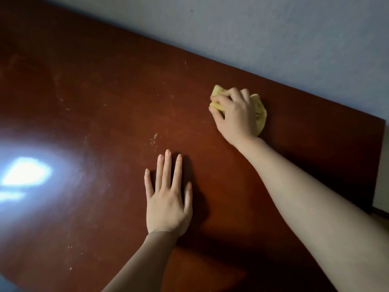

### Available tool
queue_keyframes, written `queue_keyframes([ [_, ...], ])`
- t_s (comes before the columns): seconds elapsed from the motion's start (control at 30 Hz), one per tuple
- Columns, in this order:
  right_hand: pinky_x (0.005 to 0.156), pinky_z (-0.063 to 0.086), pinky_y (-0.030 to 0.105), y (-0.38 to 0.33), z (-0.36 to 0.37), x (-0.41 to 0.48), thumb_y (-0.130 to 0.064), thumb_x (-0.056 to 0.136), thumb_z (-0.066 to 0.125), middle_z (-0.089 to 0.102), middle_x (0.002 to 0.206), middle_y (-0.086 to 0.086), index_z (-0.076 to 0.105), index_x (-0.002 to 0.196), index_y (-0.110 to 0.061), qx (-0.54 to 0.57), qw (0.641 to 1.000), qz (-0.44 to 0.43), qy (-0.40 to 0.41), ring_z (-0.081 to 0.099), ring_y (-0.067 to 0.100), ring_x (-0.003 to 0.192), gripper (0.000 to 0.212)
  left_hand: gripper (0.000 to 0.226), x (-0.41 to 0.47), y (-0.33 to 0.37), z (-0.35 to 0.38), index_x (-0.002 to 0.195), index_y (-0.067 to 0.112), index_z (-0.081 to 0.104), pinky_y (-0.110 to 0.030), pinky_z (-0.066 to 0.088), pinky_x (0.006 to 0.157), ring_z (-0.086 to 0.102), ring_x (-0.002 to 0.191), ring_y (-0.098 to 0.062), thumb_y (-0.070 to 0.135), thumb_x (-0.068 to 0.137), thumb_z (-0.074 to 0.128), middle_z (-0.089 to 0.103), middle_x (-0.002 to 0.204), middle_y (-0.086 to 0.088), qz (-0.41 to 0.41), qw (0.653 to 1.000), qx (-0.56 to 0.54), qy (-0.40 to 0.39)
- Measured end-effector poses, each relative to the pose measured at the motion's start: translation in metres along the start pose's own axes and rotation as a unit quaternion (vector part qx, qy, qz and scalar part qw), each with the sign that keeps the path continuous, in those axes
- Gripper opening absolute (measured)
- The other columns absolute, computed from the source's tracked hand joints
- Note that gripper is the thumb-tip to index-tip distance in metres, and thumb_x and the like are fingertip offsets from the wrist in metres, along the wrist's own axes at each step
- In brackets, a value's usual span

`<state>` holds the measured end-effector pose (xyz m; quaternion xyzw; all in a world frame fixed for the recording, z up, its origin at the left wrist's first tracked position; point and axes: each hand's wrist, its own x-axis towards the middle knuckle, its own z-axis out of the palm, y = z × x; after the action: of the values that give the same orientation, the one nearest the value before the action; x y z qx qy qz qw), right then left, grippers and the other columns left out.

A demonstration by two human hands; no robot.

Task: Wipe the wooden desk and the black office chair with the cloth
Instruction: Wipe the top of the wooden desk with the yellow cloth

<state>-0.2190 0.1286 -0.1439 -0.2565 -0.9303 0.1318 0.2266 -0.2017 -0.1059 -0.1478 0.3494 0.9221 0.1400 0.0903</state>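
Note:
The reddish-brown wooden desk [109, 106] fills most of the view, with pale scratches and specks on its top. My right hand [234, 114] grips a bunched yellow cloth [260, 113] and holds it down on the desk near the far right, close to the back edge. My left hand [167, 197] lies flat on the desktop nearer to me, fingers straight and spread, holding nothing. The black office chair is out of view.
A pale blue-grey wall [273, 39] runs along the desk's back edge. The desk's right end [379, 165] drops off at the right side of the view. A bright light reflection [25, 171] glares on the left of the desktop.

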Motion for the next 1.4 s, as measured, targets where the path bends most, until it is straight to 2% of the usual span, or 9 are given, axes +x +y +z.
queue_keyframes([
  [0.33,0.086,0.046,0.039,-0.012,-0.031,-0.108,-0.027,0.085,0.067,0.068,0.105,0.003,0.072,0.107,-0.017,0.063,0.960,-0.258,-0.092,0.053,0.022,0.096,0.025,0.060,-0.001,-0.003,0.000,0.152,0.023,0.010,-0.037,-0.015,0.117,-0.011,0.146,-0.012,0.044,0.096,0.016,-0.001,0.159,0.002,0.003,1.000,0.014,0.001],
  [0.43,0.107,0.031,0.041,0.008,-0.041,-0.113,-0.036,0.092,0.055,0.057,0.131,0.003,0.060,0.127,-0.021,0.038,0.928,-0.349,-0.123,0.045,0.020,0.123,0.038,0.059,-0.001,-0.004,0.000,0.152,0.025,0.005,-0.037,-0.015,0.116,-0.013,0.146,-0.011,0.045,0.097,0.013,-0.004,0.159,0.003,0.010,1.000,0.019,-0.003],
  [0.53,0.119,0.007,0.039,0.005,-0.036,-0.113,-0.051,0.099,0.028,0.036,0.146,-0.017,0.032,0.144,-0.036,-0.043,0.914,-0.343,-0.211,0.008,0.007,0.145,0.047,0.060,-0.002,-0.004,0.001,0.152,0.023,0.007,-0.037,-0.014,0.117,-0.011,0.146,-0.012,0.044,0.096,0.013,-0.002,0.159,0.003,0.011,1.000,0.023,-0.003],
  [0.6,0.102,0.019,0.002,-0.021,-0.027,-0.143,-0.082,0.078,0.002,0.054,0.102,-0.034,0.015,0.137,-0.059,-0.044,0.932,-0.204,-0.296,0.021,-0.023,0.124,0.064,0.060,-0.002,-0.004,0.001,0.152,0.023,0.006,-0.037,-0.014,0.117,-0.011,0.146,-0.012,0.044,0.096,0.014,-0.001,0.159,0.002,0.012,1.000,0.021,-0.003],
  [0.67,0.056,0.037,0.006,-0.039,-0.007,-0.174,-0.101,0.049,0.020,0.058,0.081,-0.014,0.005,0.130,-0.064,0.003,0.922,-0.192,-0.336,0.053,-0.003,0.073,0.091,0.059,-0.002,-0.003,0.002,0.151,0.025,0.004,-0.037,-0.014,0.117,-0.011,0.146,-0.012,0.043,0.096,0.014,-0.001,0.159,0.002,0.012,1.000,0.017,-0.001],
  [0.73,0.052,0.037,0.011,-0.028,-0.007,-0.157,-0.073,0.062,0.056,0.063,0.088,-0.003,0.008,0.136,-0.054,-0.035,0.900,-0.266,-0.343,0.057,0.013,0.066,0.090,0.059,-0.003,-0.003,0.002,0.152,0.025,0.007,-0.038,-0.012,0.117,-0.010,0.147,-0.013,0.043,0.096,0.015,0.001,0.159,0.002,0.010,1.000,0.016,-0.005],
  [0.87,0.112,0.031,0.038,0.024,-0.030,-0.062,-0.026,0.095,0.044,0.044,0.146,0.000,0.046,0.138,-0.027,0.038,0.899,-0.367,-0.237,0.036,0.017,0.137,0.043,0.058,-0.002,-0.002,0.002,0.152,0.026,0.009,-0.041,-0.010,0.117,-0.011,0.146,-0.013,0.042,0.096,0.016,-0.001,0.159,0.003,0.008,1.000,0.022,-0.010],
  [1.2,0.101,0.031,0.045,0.024,0.002,0.030,-0.026,0.096,0.051,0.044,0.145,-0.007,0.051,0.135,-0.029,-0.028,0.988,-0.080,-0.126,0.039,0.026,0.126,0.040,0.058,-0.002,-0.001,0.003,0.151,0.022,0.020,-0.043,0.000,0.117,0.002,0.147,-0.018,0.039,0.096,0.025,0.009,0.159,0.001,0.012,0.999,0.032,-0.011],
  [1.4,0.099,0.028,0.044,-0.012,0.030,0.040,-0.029,0.095,0.049,0.045,0.141,-0.010,0.053,0.131,-0.036,-0.063,0.995,0.048,-0.067,0.037,0.025,0.123,0.037,0.059,-0.001,-0.004,0.004,0.151,0.021,0.024,-0.044,0.004,0.116,0.007,0.147,-0.019,0.038,0.095,0.028,0.014,0.158,0.000,0.012,0.999,0.039,-0.007],
])
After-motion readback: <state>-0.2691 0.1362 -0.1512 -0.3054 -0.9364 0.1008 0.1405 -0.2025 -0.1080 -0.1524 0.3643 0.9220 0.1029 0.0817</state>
